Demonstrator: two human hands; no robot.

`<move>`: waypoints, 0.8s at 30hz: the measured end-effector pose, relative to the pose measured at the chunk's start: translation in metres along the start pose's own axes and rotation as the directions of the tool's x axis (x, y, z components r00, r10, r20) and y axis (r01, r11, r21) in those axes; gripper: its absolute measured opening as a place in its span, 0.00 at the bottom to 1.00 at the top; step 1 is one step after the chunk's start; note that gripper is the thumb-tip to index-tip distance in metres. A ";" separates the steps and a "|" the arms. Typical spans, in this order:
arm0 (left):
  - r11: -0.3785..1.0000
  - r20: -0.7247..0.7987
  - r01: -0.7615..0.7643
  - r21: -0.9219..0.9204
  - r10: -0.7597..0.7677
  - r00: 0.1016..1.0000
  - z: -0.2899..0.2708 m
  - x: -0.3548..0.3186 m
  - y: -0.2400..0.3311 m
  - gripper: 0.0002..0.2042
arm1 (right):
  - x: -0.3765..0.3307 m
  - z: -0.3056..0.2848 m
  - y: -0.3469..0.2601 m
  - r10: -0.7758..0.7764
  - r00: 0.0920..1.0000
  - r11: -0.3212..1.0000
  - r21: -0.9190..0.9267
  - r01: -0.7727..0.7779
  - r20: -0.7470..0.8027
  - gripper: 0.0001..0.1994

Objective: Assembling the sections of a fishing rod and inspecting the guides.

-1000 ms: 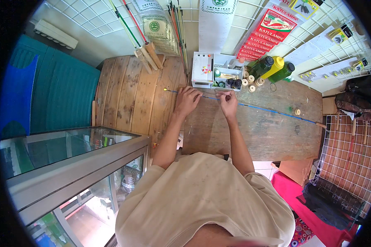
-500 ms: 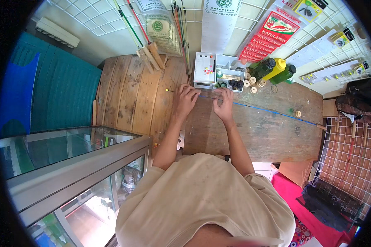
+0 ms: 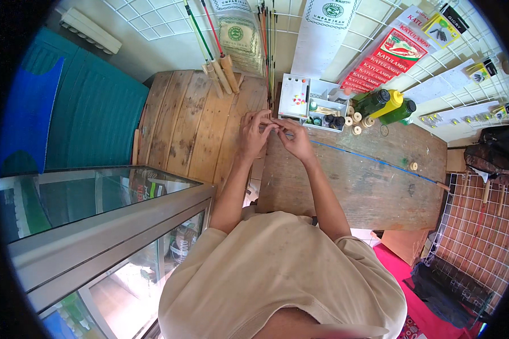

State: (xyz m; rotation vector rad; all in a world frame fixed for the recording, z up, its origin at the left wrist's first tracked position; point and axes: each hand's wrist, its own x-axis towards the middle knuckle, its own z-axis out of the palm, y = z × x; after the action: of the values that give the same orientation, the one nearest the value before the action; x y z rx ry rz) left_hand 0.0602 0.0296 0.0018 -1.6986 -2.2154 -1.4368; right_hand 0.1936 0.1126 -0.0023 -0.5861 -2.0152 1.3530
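A slim blue fishing rod (image 3: 373, 159) lies slantwise on the wooden table, its light brown handle (image 3: 443, 186) at the right edge. Over the rod's thin end, my right hand (image 3: 297, 144) is closed, thumb and fingers pinched together. Right beside it, my left hand (image 3: 254, 135) has its fingertips pressed together, almost touching the right ones. Whatever is between the left fingertips is too small to make out. The rod's very tip is hidden by the hands.
Beyond my hands stands a white compartment box (image 3: 294, 101) with small coloured beads and jars. Wooden spools (image 3: 357, 130) and a yellow bottle (image 3: 391, 103) are to its right. Cork-handled rods (image 3: 229, 76) lean at the back left. A glass cabinet (image 3: 119, 214) stands at near left.
My right hand has moved left and closed to a pinch beside my left hand. The yellow tip seen left of my left hand is now out of sight. The view has shifted slightly.
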 end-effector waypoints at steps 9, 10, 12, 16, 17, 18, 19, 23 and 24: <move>0.997 -0.037 0.079 0.007 -0.079 0.996 -0.030 0.010 -0.011 0.22 | 0.002 0.006 0.018 0.161 0.977 0.985 0.092 -0.149 -0.136 0.10; 0.990 -0.052 0.111 0.088 -0.106 0.993 -0.034 0.006 -0.019 0.22 | 0.003 0.008 0.020 0.168 0.965 0.982 0.117 -0.147 -0.202 0.10; 0.975 -0.069 0.145 0.167 -0.135 0.988 -0.040 0.002 -0.028 0.22 | 0.005 0.009 0.022 0.178 0.948 0.979 0.143 -0.144 -0.264 0.09; 0.924 0.022 0.218 0.313 -0.237 0.971 -0.047 -0.004 -0.034 0.18 | 0.011 0.009 0.023 0.243 0.893 0.959 0.231 -0.163 -0.379 0.08; 0.918 0.064 0.216 0.333 -0.251 0.966 -0.048 -0.005 -0.036 0.16 | 0.013 0.009 0.024 0.265 0.867 0.942 0.304 -0.141 -0.421 0.09; 0.917 0.062 0.219 0.334 -0.253 0.965 -0.049 -0.006 -0.038 0.16 | 0.014 0.009 0.025 0.265 0.869 0.942 0.304 -0.141 -0.419 0.09; 0.912 0.073 0.240 0.333 -0.279 0.958 -0.049 -0.007 -0.041 0.15 | 0.014 0.008 0.025 0.286 0.865 0.934 0.320 -0.157 -0.412 0.09; 0.907 0.042 0.273 0.321 -0.301 0.953 -0.047 -0.008 -0.044 0.11 | 0.013 0.006 0.031 0.352 0.880 0.900 0.374 -0.224 -0.320 0.10; 0.907 0.042 0.273 0.320 -0.302 0.952 -0.047 -0.007 -0.043 0.11 | 0.013 0.006 0.032 0.352 0.880 0.900 0.373 -0.224 -0.320 0.10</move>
State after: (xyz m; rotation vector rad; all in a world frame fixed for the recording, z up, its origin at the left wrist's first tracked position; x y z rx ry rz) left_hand 0.0074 -0.0060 -0.0025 -1.4080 -2.6621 -0.9855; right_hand 0.1809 0.1287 -0.0300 -0.9454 -1.3891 1.5661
